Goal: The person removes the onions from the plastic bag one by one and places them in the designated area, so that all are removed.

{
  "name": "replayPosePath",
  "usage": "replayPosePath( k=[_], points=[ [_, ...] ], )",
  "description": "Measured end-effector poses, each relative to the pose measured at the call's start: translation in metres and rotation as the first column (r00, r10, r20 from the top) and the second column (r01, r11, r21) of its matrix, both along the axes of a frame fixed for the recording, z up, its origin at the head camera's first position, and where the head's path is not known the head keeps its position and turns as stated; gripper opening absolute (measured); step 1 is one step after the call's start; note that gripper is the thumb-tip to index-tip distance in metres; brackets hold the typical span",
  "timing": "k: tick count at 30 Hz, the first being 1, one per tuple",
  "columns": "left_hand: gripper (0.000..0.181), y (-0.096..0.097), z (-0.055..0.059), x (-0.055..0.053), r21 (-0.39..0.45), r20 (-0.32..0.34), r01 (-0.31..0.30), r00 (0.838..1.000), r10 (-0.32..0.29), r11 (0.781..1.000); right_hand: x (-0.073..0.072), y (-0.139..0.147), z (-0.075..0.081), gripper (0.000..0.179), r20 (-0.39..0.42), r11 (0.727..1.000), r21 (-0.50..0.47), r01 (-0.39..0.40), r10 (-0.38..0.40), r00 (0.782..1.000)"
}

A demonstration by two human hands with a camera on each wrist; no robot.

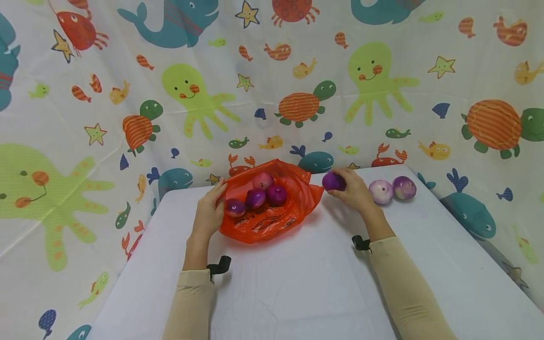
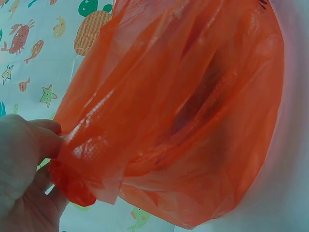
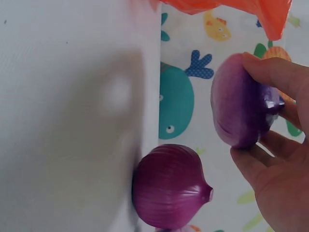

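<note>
My left hand [image 1: 209, 210] pinches the left rim of a red plastic bag [image 1: 250, 232], whose mouth faces me. Inside it lie several purple onions [image 1: 255, 199]; in the left wrist view the film of the bag [image 2: 203, 159] covers most of them. To the right of the bag, my right hand [image 1: 355, 191] holds a purple onion [image 1: 333, 181] between thumb and fingers. The right wrist view shows this onion [image 3: 236, 104] raised, with its pointed end toward the palm.
Right of my right hand, a pale onion [image 1: 381, 192] and a darker onion [image 1: 404, 188] sit side by side on the white table [image 1: 289, 288]. A curtain [image 1: 263, 104] printed with sea animals hangs behind the table.
</note>
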State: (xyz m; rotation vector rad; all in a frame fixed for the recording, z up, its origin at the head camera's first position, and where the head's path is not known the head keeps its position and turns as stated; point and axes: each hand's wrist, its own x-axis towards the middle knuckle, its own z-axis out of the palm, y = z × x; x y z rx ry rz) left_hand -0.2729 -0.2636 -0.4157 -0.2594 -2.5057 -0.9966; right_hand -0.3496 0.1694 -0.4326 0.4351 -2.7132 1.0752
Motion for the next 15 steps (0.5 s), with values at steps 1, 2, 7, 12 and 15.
replayPosePath(
  k=[1,2,7,12,15],
  points=[
    [0.053,0.0,0.0,0.0,0.001,-0.001,0.001,1.0,-0.001,1.0,-0.001,0.0,-0.001,0.069,0.004,1.0,-0.003,-0.002,0.002,1.0],
    [0.053,0.0,0.0,0.0,0.001,-0.001,0.001,1.0,-0.001,1.0,-0.001,0.0,-0.002,0.07,0.007,1.0,-0.004,-0.004,0.004,1.0],
    [0.055,0.0,-0.001,-0.001,0.003,0.0,0.002,1.0,-0.002,1.0,-0.004,0.0,-0.007,0.071,0.017,1.0,0.01,0.004,-0.005,1.0],
    [0.054,0.0,-0.001,-0.001,0.006,0.004,0.002,1.0,-0.002,1.0,-0.003,0.0,-0.011,0.068,0.053,0.999,0.03,0.024,-0.026,0.998],
    [0.054,0.0,0.0,-0.001,0.005,0.007,0.001,1.0,-0.001,1.0,-0.003,0.0,-0.012,0.067,0.081,1.0,0.022,0.021,-0.023,0.996]
  ],
)
